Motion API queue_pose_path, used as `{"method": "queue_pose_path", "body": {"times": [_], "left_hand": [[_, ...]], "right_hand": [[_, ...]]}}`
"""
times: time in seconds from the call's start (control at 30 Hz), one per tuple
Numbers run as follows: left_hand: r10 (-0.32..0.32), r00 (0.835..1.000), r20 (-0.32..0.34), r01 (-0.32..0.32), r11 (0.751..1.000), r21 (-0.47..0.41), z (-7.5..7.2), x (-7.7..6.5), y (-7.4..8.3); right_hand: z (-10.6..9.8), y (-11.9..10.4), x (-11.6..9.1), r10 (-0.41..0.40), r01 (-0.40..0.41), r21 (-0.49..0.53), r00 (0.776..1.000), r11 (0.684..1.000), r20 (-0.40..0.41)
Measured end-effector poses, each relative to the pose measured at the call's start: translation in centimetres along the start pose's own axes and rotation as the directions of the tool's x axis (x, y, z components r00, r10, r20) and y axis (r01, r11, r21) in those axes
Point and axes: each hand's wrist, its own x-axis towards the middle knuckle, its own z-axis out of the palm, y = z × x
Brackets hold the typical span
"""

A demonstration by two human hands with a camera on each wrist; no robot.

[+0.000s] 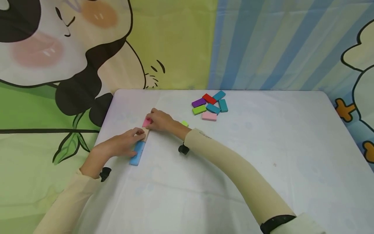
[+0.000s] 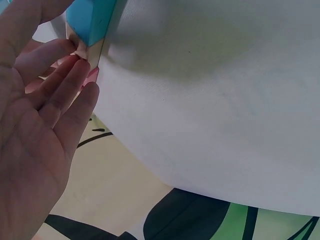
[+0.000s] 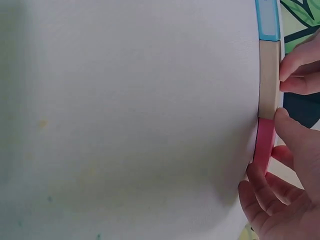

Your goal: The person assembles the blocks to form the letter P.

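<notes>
Three slim rectangular blocks lie end to end in a row on the table's left side: a blue block [image 1: 137, 153], a bare wooden block [image 3: 269, 80] and a pink block [image 3: 263, 142]. My right hand [image 1: 163, 121] grips the pink block at the far end, thumb near its joint with the wooden one and fingers around its other end. From the left, my left hand [image 1: 121, 143] touches the row, fingertips against the wooden block and thumb beside the blue block [image 2: 92, 20]. Its fingers are extended and only slightly bent in the left wrist view.
Toward the back middle of the white-covered table [image 1: 248, 146] lies a loose group of several coloured blocks, among them a purple block [image 1: 199, 102], a red block [image 1: 209, 98] and a light pink block [image 1: 209, 116]. A yellow-green block [image 1: 184, 123] peeks out behind my right wrist.
</notes>
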Motion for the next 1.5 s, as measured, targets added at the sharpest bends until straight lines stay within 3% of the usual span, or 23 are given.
{"method": "queue_pose_path", "body": {"times": [0.5,1.5], "left_hand": [[0.017,1.0,-0.017,-0.017,1.0,-0.004,-0.05,0.06,-0.02],[0.022,1.0,-0.01,-0.022,1.0,-0.01,-0.27,0.19,0.2]], "right_hand": [[0.2,-0.19,-0.15,-0.03,0.03,-0.116,1.0,0.993,0.005],[0.7,-0.07,-0.38,-0.033,0.028,-0.102,0.998,0.994,-0.052]]}}
